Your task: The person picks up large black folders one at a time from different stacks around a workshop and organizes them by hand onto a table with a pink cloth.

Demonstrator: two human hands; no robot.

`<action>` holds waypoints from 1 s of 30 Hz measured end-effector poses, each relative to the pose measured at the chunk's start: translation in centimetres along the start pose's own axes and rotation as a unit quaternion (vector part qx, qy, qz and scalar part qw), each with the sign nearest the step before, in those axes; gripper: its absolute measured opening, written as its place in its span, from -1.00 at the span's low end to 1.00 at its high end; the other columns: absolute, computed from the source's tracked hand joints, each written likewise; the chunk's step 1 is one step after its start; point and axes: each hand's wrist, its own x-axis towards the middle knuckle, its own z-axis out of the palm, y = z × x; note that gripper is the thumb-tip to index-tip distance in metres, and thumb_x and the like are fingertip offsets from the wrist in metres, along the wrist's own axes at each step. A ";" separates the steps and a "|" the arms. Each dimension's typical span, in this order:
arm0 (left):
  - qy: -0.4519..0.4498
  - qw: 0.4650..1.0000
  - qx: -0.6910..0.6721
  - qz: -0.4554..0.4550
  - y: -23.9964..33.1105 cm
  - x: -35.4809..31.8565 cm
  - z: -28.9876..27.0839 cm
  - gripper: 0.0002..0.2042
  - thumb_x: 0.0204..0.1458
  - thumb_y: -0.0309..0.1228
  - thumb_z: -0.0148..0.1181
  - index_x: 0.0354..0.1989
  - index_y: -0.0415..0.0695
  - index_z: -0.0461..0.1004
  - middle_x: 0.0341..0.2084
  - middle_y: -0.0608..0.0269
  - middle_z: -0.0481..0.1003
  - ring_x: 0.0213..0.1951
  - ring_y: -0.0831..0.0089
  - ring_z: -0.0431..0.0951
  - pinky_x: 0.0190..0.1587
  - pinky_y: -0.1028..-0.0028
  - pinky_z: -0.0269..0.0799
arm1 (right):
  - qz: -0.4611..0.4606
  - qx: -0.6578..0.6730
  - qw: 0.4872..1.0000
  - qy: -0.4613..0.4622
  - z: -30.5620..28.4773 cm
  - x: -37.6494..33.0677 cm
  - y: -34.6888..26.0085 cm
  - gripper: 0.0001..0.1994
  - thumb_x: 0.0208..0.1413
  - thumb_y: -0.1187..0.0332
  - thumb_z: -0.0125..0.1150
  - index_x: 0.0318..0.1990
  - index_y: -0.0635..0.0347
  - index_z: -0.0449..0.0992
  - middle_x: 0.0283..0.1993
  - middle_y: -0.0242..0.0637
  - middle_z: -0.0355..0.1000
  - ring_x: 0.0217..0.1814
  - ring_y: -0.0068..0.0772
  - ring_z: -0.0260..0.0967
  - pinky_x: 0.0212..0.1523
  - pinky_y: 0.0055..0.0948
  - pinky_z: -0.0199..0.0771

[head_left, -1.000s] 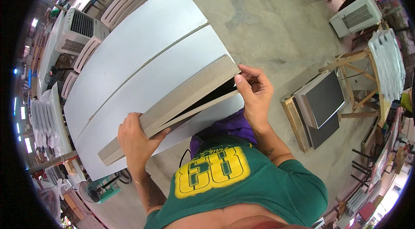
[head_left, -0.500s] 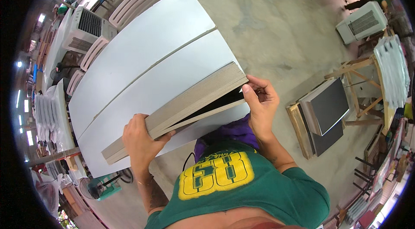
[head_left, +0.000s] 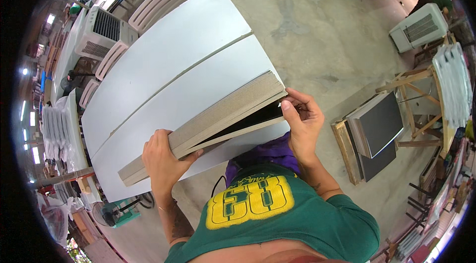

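A thick stack of grey boards [head_left: 220, 114] is held edge-on over a long white table [head_left: 173, 59]. My left hand [head_left: 161, 156] grips the stack near its lower left end, thumb on the edge. My right hand [head_left: 302, 119] is at the stack's right corner, fingers curled around the bottom boards. A dark gap has opened there between the upper boards and the lowest ones.
A second white tabletop [head_left: 148, 124] lies alongside the first, with a seam between. On the concrete floor to the right a low pile of dark panels [head_left: 374, 131] sits on a pallet. A wooden rack [head_left: 421, 109], a white cooler unit [head_left: 419, 27] and plastic chairs [head_left: 158, 2] stand around.
The stack and both hands have shifted slightly right and down in view. The gap at the right corner has widened as my right hand's fingers separate the lower boards.
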 end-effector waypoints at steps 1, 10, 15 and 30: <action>0.000 1.000 0.000 0.000 0.0 0.0 0.0 -0.35 -0.51 -0.07 0.54 -0.28 -0.18 0.36 -0.47 0.10 0.42 -0.37 0.09 0.42 -0.30 0.23 0.28 | 0.001 -0.001 1.000 -0.001 0.0 0.0 0.0 -0.74 0.07 0.58 0.24 -0.05 0.34 0.50 -0.30 -0.39 0.46 -0.28 -0.67 0.31 -0.19 -0.60 0.34; -0.007 1.000 -0.004 -0.007 -0.2 0.0 0.2 -0.37 -0.52 -0.08 0.54 -0.31 -0.18 0.35 -0.49 0.10 0.40 -0.38 0.10 0.40 -0.30 0.24 0.27 | 0.015 -0.001 1.000 -0.005 0.1 0.1 -0.1 -0.72 0.06 0.58 0.24 -0.03 0.35 0.50 -0.29 -0.38 0.46 -0.27 -0.66 0.32 -0.19 -0.61 0.33; -0.005 1.000 -0.004 -0.003 0.0 0.1 0.1 -0.36 -0.51 -0.06 0.53 -0.31 -0.18 0.35 -0.50 0.11 0.40 -0.39 0.12 0.40 -0.31 0.24 0.26 | 0.017 0.007 1.000 -0.008 -0.2 0.0 0.0 -0.71 0.06 0.58 0.24 -0.03 0.35 0.48 -0.29 -0.38 0.46 -0.28 -0.66 0.32 -0.19 -0.62 0.33; 0.037 0.992 -0.115 0.023 -1.0 -0.2 0.3 0.40 -0.60 -0.13 0.60 0.42 -0.09 -0.36 0.27 -0.18 0.08 -0.15 0.06 0.48 -0.17 0.19 0.44 | 0.044 -0.019 0.998 -0.037 -0.4 0.8 -0.8 -0.70 -0.02 0.56 0.32 -0.09 0.29 0.46 -0.40 -0.50 0.37 -0.33 -0.71 0.28 -0.21 -0.62 0.28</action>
